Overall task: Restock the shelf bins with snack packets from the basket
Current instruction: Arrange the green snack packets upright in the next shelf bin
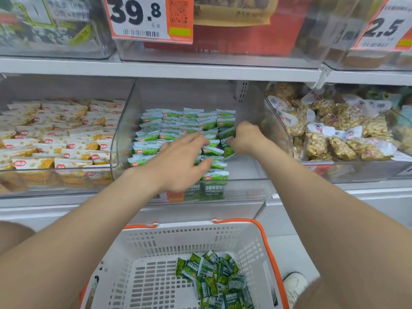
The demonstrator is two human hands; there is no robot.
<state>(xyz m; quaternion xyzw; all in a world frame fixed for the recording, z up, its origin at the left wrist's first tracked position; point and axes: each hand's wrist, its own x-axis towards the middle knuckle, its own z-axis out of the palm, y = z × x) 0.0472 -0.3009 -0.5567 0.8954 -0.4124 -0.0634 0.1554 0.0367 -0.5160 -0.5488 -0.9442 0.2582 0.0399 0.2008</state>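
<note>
A clear plastic shelf bin in the middle holds rows of green snack packets. My left hand lies flat with straight fingers on the front rows of packets. My right hand reaches into the bin's right side and grips a green packet standing upright. Below, a white basket with an orange rim holds several loose green packets in its right half.
The left bin holds white and yellow packets. The right bin holds bagged puffed snacks. An upper shelf carries more bins with orange price tags. A white shoe stands right of the basket.
</note>
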